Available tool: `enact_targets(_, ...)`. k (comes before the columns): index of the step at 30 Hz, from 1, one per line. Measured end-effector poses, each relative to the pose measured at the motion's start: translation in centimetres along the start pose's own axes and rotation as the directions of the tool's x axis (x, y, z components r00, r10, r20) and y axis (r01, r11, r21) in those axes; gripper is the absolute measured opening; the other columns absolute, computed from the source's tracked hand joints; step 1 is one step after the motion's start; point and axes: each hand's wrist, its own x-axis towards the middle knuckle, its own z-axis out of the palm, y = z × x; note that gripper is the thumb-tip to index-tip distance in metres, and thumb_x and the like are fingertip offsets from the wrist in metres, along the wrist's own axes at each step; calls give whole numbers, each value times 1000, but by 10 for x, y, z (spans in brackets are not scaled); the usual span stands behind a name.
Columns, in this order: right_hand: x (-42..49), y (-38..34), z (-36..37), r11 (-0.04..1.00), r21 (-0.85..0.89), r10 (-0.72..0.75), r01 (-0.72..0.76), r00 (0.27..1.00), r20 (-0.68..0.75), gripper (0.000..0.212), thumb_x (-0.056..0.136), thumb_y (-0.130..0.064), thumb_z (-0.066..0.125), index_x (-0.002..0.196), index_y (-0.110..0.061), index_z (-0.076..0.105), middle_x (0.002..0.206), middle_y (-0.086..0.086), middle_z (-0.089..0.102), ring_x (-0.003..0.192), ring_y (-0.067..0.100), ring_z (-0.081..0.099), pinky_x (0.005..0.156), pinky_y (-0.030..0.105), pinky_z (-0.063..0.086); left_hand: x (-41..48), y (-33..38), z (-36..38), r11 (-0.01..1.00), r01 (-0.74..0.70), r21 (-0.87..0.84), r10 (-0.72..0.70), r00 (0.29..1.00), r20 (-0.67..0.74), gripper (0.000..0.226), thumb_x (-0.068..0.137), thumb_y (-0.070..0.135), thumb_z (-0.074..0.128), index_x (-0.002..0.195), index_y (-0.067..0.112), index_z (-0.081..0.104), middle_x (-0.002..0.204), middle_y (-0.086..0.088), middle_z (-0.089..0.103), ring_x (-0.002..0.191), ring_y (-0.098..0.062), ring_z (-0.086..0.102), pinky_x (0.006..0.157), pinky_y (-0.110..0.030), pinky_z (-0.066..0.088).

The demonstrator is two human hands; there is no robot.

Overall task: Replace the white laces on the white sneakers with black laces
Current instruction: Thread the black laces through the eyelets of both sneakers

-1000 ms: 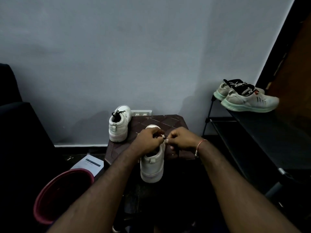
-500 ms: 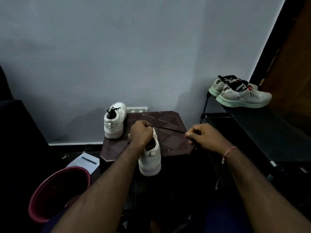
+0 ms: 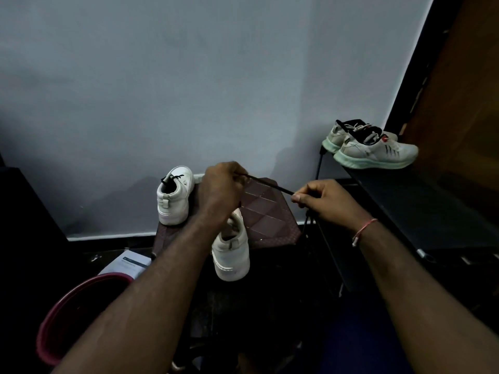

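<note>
Both left hand (image 3: 221,190) and right hand (image 3: 324,203) pinch the thin black lace (image 3: 267,184), taut left-to-right above the near white sneaker (image 3: 232,255) (left hand closer).

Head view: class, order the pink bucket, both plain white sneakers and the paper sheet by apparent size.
1. Pink bucket.
2. Near sneaker and far sneaker: alike, and the left arm hides part of the near one, so unranked.
3. Paper sheet, partly hidden.
</note>
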Motion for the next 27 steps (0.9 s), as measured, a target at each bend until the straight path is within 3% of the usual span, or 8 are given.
enact_targets(4,1,7,0,999,-43,10,-12,999,-42,18,85,-16,73,68,-20,71,64,-5,70,61,0,60,66,25,49,-1,-11,-10,1000,6,-11,-6,1000,-29,12,76,11,71,81,21,74,74,6,73,73,-12,69,70,-32,56)
enact_targets(9,2,11,-1,980,-195,38,-43,999,-27,12,84,-18,73,76,-10,73,69,2,71,64,10,62,68,29,52,13,-49,-37,968,193,-162,-228,944,-237,7,76,14,70,76,21,72,75,0,73,74,-18,71,76,-33,57)
enact_targets(11,1,16,-1,981,-185,54,-63,997,-53,12,83,-17,74,73,-12,72,66,-1,69,62,8,61,68,30,51,9,-59,-44,961,273,-43,-276,934,-226,10,76,15,69,85,19,73,85,-3,74,85,-22,70,80,-32,54)
enact_targets(14,2,11,6,981,-185,47,-61,996,-78,14,83,-18,74,69,-17,70,66,-2,69,62,7,61,69,29,50,-12,-43,-33,953,37,300,-54,997,47,48,74,17,71,121,20,61,121,-6,65,116,-27,57,96,-35,45)
enact_targets(16,5,-3,15,986,-167,-5,0,1000,-30,15,83,-15,74,69,-22,69,67,-2,69,64,8,62,72,28,51,-22,-17,-17,933,-210,291,127,952,279,68,74,25,77,136,21,50,137,-3,54,129,-24,47,107,-40,36)
enact_targets(19,11,-20,27,981,-169,-89,94,995,37,16,83,-12,73,72,-23,69,64,-4,67,63,12,63,71,29,52,-25,17,-1,952,-299,60,245,867,434,36,76,24,76,110,15,70,105,-6,72,96,-15,66,87,-33,51)
enact_targets(22,17,-28,30,977,-177,-114,120,992,48,18,83,-14,72,72,-28,68,67,-2,69,61,10,62,69,33,54,-17,15,-4,978,-210,11,190,907,375,8,82,14,72,89,11,75,73,-7,72,51,0,57,56,-20,48)
enact_targets(27,20,-19,30,993,-98,-61,63,998,21,12,85,-16,71,75,-22,71,69,-1,70,61,9,61,71,39,55,0,-24,-41,997,-43,68,44,999,-22,5,79,15,72,82,17,75,76,-4,73,73,-21,68,69,-33,54)
